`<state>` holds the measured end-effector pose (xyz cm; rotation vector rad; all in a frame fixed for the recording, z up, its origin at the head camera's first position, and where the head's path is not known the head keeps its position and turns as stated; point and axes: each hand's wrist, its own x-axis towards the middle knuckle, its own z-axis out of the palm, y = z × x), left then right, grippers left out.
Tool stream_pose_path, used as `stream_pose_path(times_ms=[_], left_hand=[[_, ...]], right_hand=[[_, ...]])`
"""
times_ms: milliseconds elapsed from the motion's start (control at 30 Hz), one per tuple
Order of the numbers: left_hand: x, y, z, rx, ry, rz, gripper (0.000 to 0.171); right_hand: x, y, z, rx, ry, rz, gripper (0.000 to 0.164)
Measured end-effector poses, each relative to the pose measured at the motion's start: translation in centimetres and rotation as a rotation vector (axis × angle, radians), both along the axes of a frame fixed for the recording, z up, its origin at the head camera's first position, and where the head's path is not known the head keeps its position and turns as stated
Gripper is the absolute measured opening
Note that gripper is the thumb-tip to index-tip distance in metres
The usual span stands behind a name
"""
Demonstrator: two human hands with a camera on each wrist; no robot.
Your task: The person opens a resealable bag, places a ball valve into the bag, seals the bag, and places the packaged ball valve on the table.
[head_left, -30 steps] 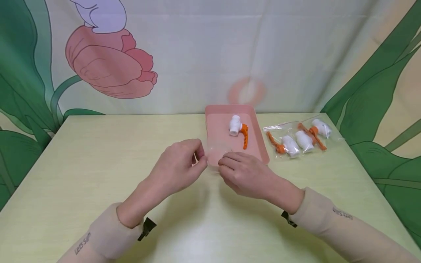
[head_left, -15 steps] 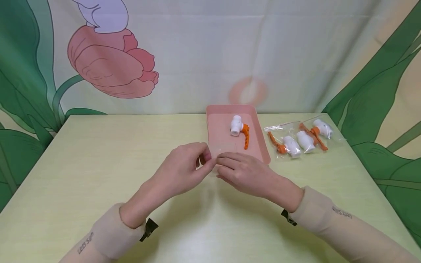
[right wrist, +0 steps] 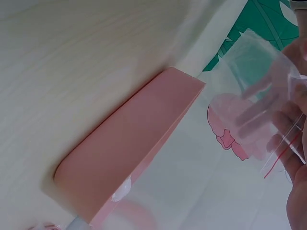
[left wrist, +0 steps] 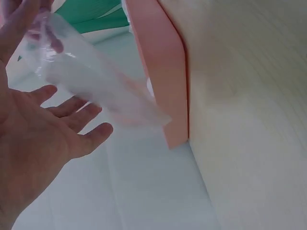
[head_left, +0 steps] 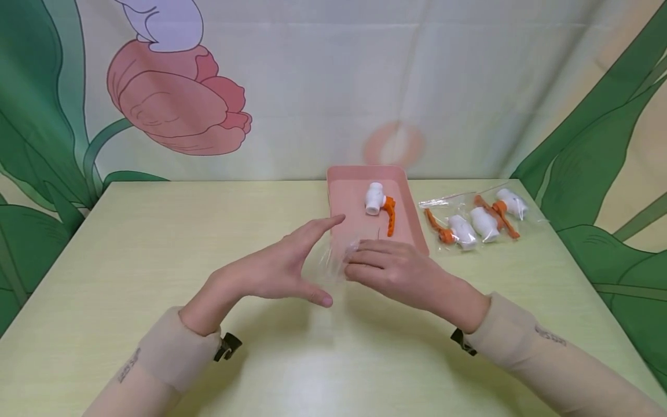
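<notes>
A clear zip bag (head_left: pixel 328 263) with a red zip line hangs from my right hand (head_left: pixel 391 269), which pinches it near the zip at the front edge of the pink tray. In the right wrist view the bag (right wrist: pixel 249 67) looks flat, with nothing seen inside. My left hand (head_left: pixel 278 272) is beside the bag, thumb and fingers spread wide and holding nothing. Seen from the left wrist, the bag (left wrist: pixel 100 76) droops past the spread fingers. Inside the tray (head_left: pixel 346 194) lies a white ball valve (head_left: pixel 373 200) with an orange lever handle (head_left: pixel 391 220).
Right of the tray, clear zip bags (head_left: pixel 453 205) hold several white valve bodies (head_left: pixel 483 225) and orange handles (head_left: pixel 436 227). The pale wooden table (head_left: pixel 208 214) ends at a printed cloth backdrop (head_left: pixel 302 104).
My left hand has let go of the bag; its thumb and fingers have parted and it has drawn slightly left. The right hand still pinches the bag, nearly in place.
</notes>
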<state>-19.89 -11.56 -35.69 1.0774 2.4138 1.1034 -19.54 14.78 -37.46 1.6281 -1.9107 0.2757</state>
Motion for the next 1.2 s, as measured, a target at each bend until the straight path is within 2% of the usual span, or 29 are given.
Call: stream_pose_path(times_ms=[167, 267, 400, 500, 633, 700, 900, 1067, 1200], left_hand=[[-0.5, 0.0, -0.5, -0.026, -0.003, -0.037, 0.113], [-0.7, -0.1, -0.7, -0.045, 0.011, -0.04, 0.11], [-0.8, -0.4, -0.9, -0.072, 0.002, -0.047, 0.112], [-0.8, -0.7, -1.0, -0.083, -0.016, -0.054, 0.112], [-0.9, -0.7, -1.0, -0.083, 0.017, -0.051, 0.108], [-0.9, -0.7, -1.0, -0.076, 0.041, -0.041, 0.105], [-0.8, -0.5, -1.0, -0.079, 0.076, 0.008, 0.102], [-0.7, -0.6, -1.1, -0.108, 0.141, 0.066, 0.102], [-0.7, -0.9, -1.2, -0.1, 0.163, 0.104, 0.104]], right_hand=[[0.1, 0.4, 0.2, -0.037, -0.068, 0.03, 0.031], [0.0, 0.6, 0.3, -0.067, -0.107, 0.063, 0.025], [-0.2, 0.8, 0.4, -0.13, -0.14, 0.146, 0.016], [-0.4, 0.7, 0.5, -0.17, -0.165, 0.218, 0.014], [-0.5, 0.7, 0.6, -0.2, -0.206, 0.261, 0.012], [-0.5, 0.8, 0.5, -0.206, -0.242, 0.258, 0.013], [-0.1, 0.9, 0.2, -0.249, -0.42, 0.197, 0.032], [0.4, 0.4, 0.5, -0.315, -0.536, 0.171, 0.022], [0.5, 0.2, 0.6, -0.354, -0.604, 0.175, 0.015]])
